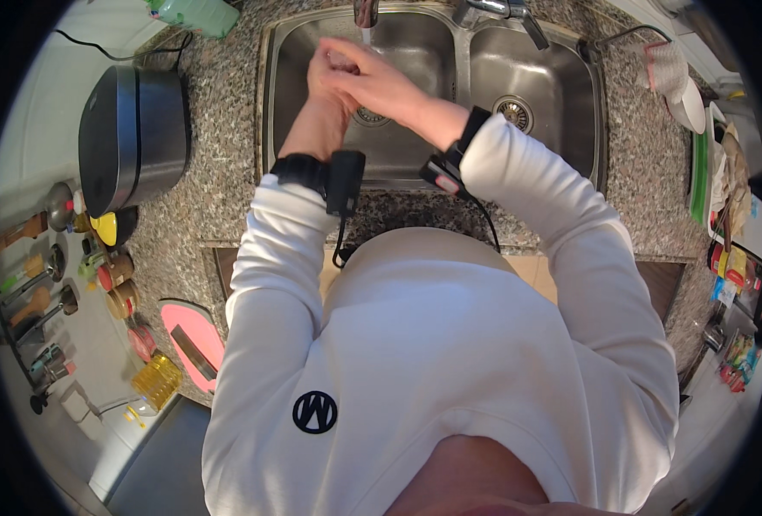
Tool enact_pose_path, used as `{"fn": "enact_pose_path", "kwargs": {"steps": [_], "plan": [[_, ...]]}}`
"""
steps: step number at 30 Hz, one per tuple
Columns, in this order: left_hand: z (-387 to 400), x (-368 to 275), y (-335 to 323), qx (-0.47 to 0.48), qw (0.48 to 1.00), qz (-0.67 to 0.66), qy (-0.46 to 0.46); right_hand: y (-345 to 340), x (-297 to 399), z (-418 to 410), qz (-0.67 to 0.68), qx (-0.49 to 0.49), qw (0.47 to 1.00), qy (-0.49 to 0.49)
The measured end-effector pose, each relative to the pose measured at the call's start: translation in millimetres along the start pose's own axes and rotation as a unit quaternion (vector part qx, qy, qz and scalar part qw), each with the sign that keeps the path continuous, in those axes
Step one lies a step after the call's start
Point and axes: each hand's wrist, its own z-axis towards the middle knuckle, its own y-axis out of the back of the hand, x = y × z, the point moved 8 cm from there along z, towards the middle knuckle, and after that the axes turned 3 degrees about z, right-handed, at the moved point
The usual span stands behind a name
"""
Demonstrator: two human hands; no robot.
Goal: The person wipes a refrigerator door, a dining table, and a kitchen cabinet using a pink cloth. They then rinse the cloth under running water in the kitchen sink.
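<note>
Water runs from the faucet spout (366, 14) into the left basin of a stainless steel double sink (413, 61). My left hand (329, 80) and my right hand (378, 80) meet under the stream, above that basin. The fingers overlap and touch, with water and a wet sheen between the palms. Whether a small thing lies between them cannot be told. Both wrists wear black straps with small devices and cables. The faucet's lever handle (534, 32) is behind the divider between the basins.
A dark grey appliance (162, 135) stands on the granite counter left of the sink. Beyond it are jars, an oil bottle (156, 385) and a pink cutting board (191, 335) with a knife on it. A green-and-white rack (700, 174) stands at the right.
</note>
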Motion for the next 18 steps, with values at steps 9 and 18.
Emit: {"fn": "enact_pose_path", "kwargs": {"steps": [9,18], "plan": [[-6.8,-15.6,6.9,0.024,0.999,-0.015,0.014,-19.6,10.4,-8.8,-0.115,0.027,0.993,-0.023],[-13.5,-1.6,-8.9,0.164,0.985,-0.009,0.043,-0.3,-45.7,-5.6,0.194,-0.079,0.951,-0.227]]}}
